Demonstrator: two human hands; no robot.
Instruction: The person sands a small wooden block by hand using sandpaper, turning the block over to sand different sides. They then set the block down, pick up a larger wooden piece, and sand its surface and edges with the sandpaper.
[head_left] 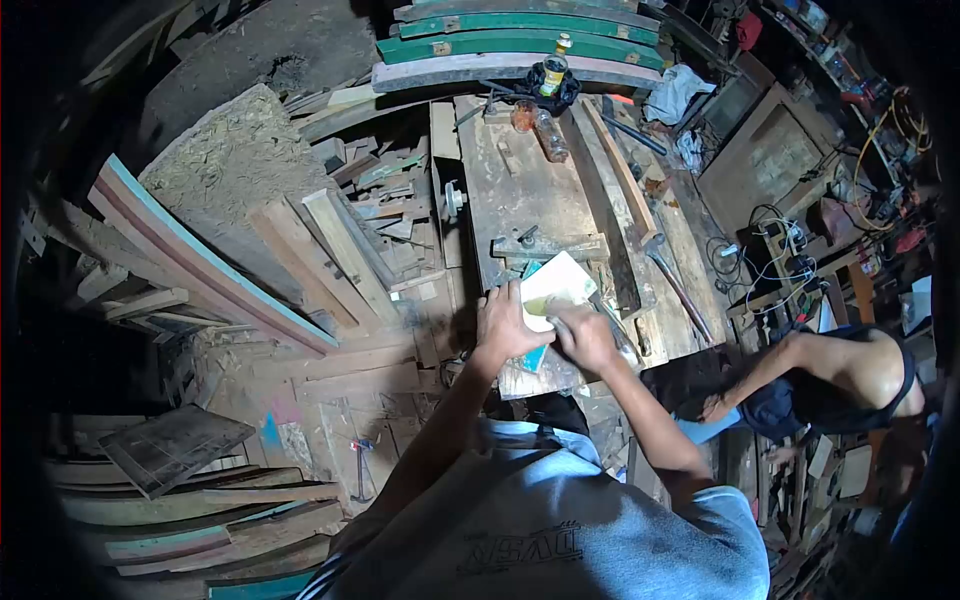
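A pale flat piece (568, 277), brightly lit and with a yellowish patch, lies at an angle over the near end of the workbench; its exact kind cannot be told. My left hand (506, 325) is closed on its left side, thumb reaching across toward the middle. My right hand (586, 338) grips the near right edge with fingers curled. Beneath the hands a blue-teal piece (536, 358) partly shows. Just beyond them a wooden block (550, 247) lies across the wooden workbench (525, 190).
A hammer (680, 292) lies along the bench's right side. Bottles, one clear (550, 137), stand or lie at the far end. Curved planks (520, 45) are stacked beyond. To the right another person (800, 385) bends near tangled cables (790, 235). Boards (215, 265) lean at left.
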